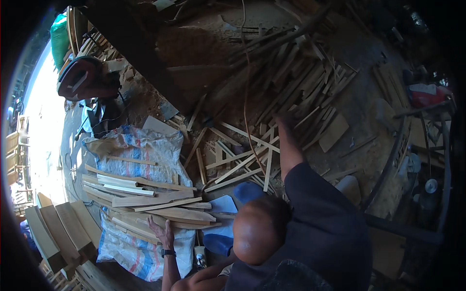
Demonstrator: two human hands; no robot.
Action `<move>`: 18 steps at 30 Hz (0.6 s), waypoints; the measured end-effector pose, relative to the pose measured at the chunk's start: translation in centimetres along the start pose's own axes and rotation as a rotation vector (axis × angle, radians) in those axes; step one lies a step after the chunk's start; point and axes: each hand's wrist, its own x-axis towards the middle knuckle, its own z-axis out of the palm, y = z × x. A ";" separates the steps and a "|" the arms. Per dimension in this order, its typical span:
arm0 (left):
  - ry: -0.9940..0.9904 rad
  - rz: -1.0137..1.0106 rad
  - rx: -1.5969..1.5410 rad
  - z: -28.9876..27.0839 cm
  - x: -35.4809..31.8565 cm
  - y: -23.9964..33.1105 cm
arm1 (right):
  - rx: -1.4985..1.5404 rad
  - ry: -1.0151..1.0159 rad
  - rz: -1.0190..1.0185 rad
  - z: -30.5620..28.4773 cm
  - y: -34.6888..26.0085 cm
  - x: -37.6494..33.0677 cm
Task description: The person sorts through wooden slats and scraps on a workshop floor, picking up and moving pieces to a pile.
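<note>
- The left hand [162, 233], fingers spread flat, rested on the wood offcuts [145, 199] piled on a striped woven sack [141, 145] at lower left.
- The right hand [284, 121] reached into the scattered wood strips [291, 82] at centre; its grip could not be made out.
- A circular saw [85, 77] sat at upper left.

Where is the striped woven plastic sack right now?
In the head view, the striped woven plastic sack lies spread on the ground at lower left, under a stack of wooden offcuts, with the left hand resting on them.
</note>
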 end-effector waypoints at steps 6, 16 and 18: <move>-0.018 -0.029 -0.004 -0.6 -0.7 0.3 | 0.294 0.032 0.161 -1.9 2.7 -0.8; -0.081 0.069 0.023 -1.3 -0.3 4.8 | 0.158 -0.116 0.053 -1.2 6.1 2.8; -0.234 0.198 -0.134 0.5 0.9 9.4 | 0.159 -0.006 0.021 -1.8 8.4 4.9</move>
